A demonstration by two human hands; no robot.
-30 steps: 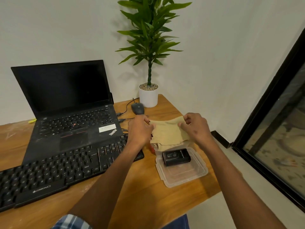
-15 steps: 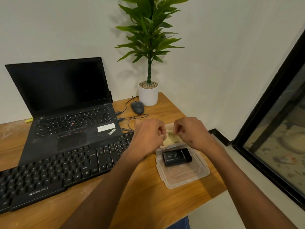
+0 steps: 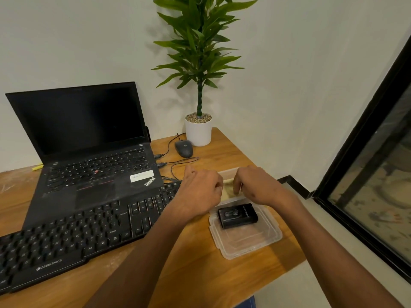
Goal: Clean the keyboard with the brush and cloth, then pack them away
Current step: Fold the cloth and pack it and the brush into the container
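A folded tan cloth [image 3: 228, 188] lies between my two hands inside a clear plastic box [image 3: 231, 172] at the table's right end; only a small strip of it shows. My left hand [image 3: 200, 192] and my right hand [image 3: 255, 187] both have curled fingers on the cloth and press it down. In front of them a clear plastic lid [image 3: 246, 238] lies flat with a small black case [image 3: 238, 215] on it. The black external keyboard [image 3: 73, 238] runs along the front left. No brush can be seen.
An open black laptop [image 3: 89, 156] stands behind the keyboard. A black mouse [image 3: 184, 148] and its cables lie near a potted plant [image 3: 198, 130] at the back corner. The wooden table [image 3: 200, 274] ends just right of the lid, above a floor and a dark window frame.
The cloth, first held spread out between both hands, was folded small and lowered into the box. Both hands came together over it.
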